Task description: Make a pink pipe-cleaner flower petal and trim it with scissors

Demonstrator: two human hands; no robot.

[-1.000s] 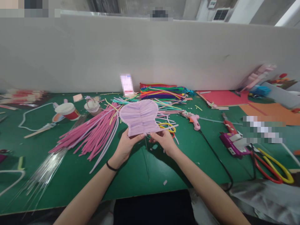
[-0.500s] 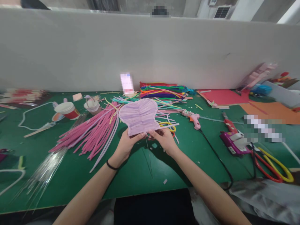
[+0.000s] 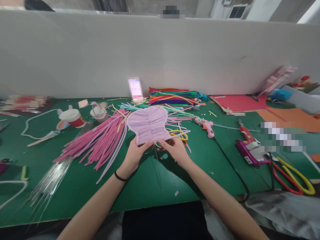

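A pale lilac piece made of pipe cleaners (image 3: 148, 123), in the shape of a butterfly or bodice, is held up above the middle of the table. My left hand (image 3: 136, 153) grips its lower left edge, thumb on the front. At the lower right edge, my right hand (image 3: 176, 150) pinches it the same way. A loose lilac strip (image 3: 182, 133) juts out to the right from the lower edge, over the right hand. Thin wires (image 3: 158, 166) hang below the thumbs. Fingers behind the piece are hidden.
Left of the piece lie pink pipe cleaners (image 3: 97, 146) and thin metal wires (image 3: 52, 176). Behind it are coloured pipe cleaners (image 3: 172, 97). A pink glue gun (image 3: 208, 128), purple power strip (image 3: 250, 155) and scissors (image 3: 297, 176) lie rightward. A lidded cup (image 3: 72, 117) stands left.
Both hands keep the same hold on the lilac piece, which stays nearly still. The view has shifted very slightly.
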